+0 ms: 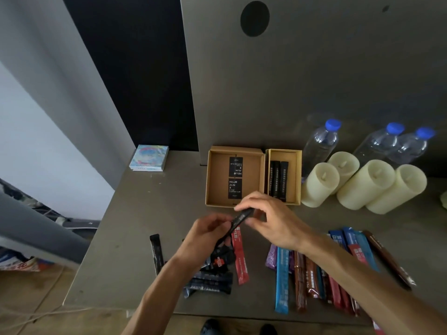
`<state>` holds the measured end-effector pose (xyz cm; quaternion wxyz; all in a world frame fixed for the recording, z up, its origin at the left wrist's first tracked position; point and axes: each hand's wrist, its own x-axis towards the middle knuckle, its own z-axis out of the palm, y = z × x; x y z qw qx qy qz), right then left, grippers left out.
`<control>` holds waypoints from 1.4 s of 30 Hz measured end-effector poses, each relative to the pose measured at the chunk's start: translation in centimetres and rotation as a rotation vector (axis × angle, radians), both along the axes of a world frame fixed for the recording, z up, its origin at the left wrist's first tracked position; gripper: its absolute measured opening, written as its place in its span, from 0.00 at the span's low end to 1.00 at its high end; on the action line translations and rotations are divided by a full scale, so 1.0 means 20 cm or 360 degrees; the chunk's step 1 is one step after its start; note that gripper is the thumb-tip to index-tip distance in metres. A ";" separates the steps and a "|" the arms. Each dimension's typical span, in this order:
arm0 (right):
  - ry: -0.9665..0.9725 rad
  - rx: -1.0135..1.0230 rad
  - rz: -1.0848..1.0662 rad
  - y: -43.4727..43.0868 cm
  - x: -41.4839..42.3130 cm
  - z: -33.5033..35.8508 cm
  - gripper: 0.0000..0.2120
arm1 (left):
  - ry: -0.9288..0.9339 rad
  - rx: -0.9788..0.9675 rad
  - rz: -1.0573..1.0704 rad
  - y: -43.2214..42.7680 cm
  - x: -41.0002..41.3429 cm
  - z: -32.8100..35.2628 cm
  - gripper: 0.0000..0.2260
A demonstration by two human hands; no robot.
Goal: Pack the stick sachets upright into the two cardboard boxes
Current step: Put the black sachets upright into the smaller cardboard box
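Two open cardboard boxes stand side by side at the table's back. The wide left box (215, 180) holds two black printed cards. The narrow right box (298, 176) holds three black stick sachets (278, 181). In front of the boxes, my left hand (205, 234) and my right hand (268, 220) both grip one black sachet (239, 220), held slanted above the table. Under my left wrist lies a heap of dark sachets (210, 282) with a red sachet (240, 259) beside it. A lone black sachet (156, 252) lies further left. Blue, brown, red and purple sachets (312, 281) spread under my right forearm.
Several cream pillar candles (362, 184) lie right of the boxes, with three blue-capped water bottles (319, 143) behind them. A small colourful box (149, 157) sits at the table's back left corner. The table's left edge drops to the floor. A grey wall panel stands behind.
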<state>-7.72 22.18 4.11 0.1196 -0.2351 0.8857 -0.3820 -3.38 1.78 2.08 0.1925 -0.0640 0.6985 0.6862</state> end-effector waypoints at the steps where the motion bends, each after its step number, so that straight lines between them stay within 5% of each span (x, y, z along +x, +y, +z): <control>1: 0.0015 0.0002 -0.0018 0.01 0.00 0.01 0.14 | -0.0022 0.0087 0.0025 0.03 0.00 -0.02 0.09; 5: -0.0009 0.0049 -0.0111 0.09 -0.02 0.05 0.05 | 0.0257 -0.0249 0.0110 0.09 0.02 -0.04 0.12; 8: -0.0135 -0.0055 -0.0172 0.15 -0.03 0.07 0.02 | 0.0535 -0.0526 0.0208 0.13 0.03 -0.04 0.05; 15: -0.0443 -0.0416 -0.0577 0.26 -0.06 0.08 0.06 | 0.0532 -0.0695 0.0175 0.27 -0.02 -0.06 0.07; 23: 0.0080 0.0389 -0.0846 0.54 -0.46 0.20 0.08 | 0.0575 -0.0969 0.0032 0.25 -0.04 -0.13 0.05; 27: 0.0096 0.0707 -0.0758 0.51 -0.62 0.21 0.10 | 0.0581 -0.1096 0.0096 0.16 -0.03 -0.15 0.05; 35: -0.0051 0.0933 -0.0707 0.41 -0.67 0.12 0.09 | 0.0474 -0.1208 0.0165 0.03 -0.02 -0.19 0.04; 42: 0.0211 0.1236 -0.0589 0.38 -0.61 0.13 0.03 | 0.0484 -0.1303 0.0185 -0.02 -0.03 -0.21 0.03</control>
